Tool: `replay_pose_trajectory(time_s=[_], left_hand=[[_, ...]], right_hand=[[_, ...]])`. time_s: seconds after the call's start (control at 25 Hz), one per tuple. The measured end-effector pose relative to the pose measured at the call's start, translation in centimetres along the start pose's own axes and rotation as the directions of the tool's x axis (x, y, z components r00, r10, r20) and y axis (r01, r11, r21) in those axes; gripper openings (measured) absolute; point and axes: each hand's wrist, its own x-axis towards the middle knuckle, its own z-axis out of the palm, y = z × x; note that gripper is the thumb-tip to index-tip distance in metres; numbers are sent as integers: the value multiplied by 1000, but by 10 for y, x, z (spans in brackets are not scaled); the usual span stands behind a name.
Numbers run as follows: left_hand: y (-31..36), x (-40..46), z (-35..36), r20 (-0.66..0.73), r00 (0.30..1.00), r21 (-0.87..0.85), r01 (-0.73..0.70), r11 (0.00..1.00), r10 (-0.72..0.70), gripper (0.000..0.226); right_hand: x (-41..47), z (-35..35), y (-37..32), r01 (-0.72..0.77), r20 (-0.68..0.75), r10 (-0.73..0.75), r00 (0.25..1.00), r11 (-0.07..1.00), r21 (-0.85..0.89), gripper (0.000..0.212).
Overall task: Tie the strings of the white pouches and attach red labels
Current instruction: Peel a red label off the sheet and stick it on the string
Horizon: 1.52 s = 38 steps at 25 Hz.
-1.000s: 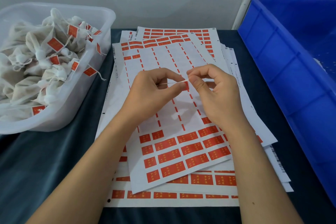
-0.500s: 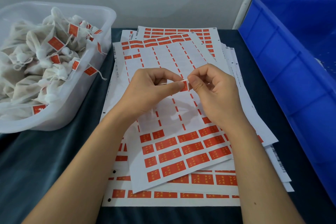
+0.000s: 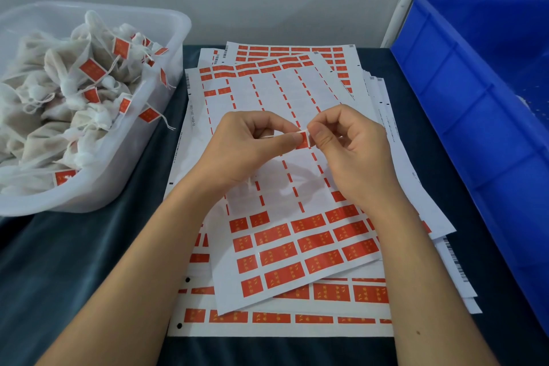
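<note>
Here, above the sticker sheet [image 3: 285, 235], my left hand [image 3: 246, 151] and right hand [image 3: 350, 151] meet, curled fingertips together pinching one red label [image 3: 303, 140].

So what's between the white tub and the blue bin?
In the head view, label sheets on the table, with both hands above them pinching a red label.

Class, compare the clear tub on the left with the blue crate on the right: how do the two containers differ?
The clear tub is translucent with rounded corners; the blue crate is opaque with ribbed walls. The clear tub is heaped with white pouches carrying red labels; what shows of the blue crate's inside is nearly bare. The clear tub is fully in view; the blue crate runs off the frame. Both are open-topped and flank the label sheets.
</note>
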Motion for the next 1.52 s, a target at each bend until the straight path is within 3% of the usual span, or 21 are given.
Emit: replay_pose_trajectory(time_s=[0.48, 0.64, 0.96, 1.2, 1.52], left_hand=[[1, -1, 1, 4, 1000, -25, 11, 1000, -11, 6], [0, -1, 0, -30, 999, -72, -13, 997, 11, 8], [-3, 1, 1, -61, 998, -32, 6, 999, -8, 10], [-2, -1, 4, -20, 1000, 34, 2, 999, -1, 12], [-5, -1, 9, -25, 998, 116, -58, 992, 61, 9]], right_hand=[[-1, -2, 0, -9, 17, 8, 1000, 998, 58, 2], [-1, -2, -2, 5, 119, -19, 993, 994, 113, 17], [0, -3, 1, -14, 92, 4, 996, 994, 108, 29], [-2, -2, 2, -41, 88, 32, 996, 994, 105, 5], [-2, -1, 0, -68, 56, 64, 996, 995, 68, 5]])
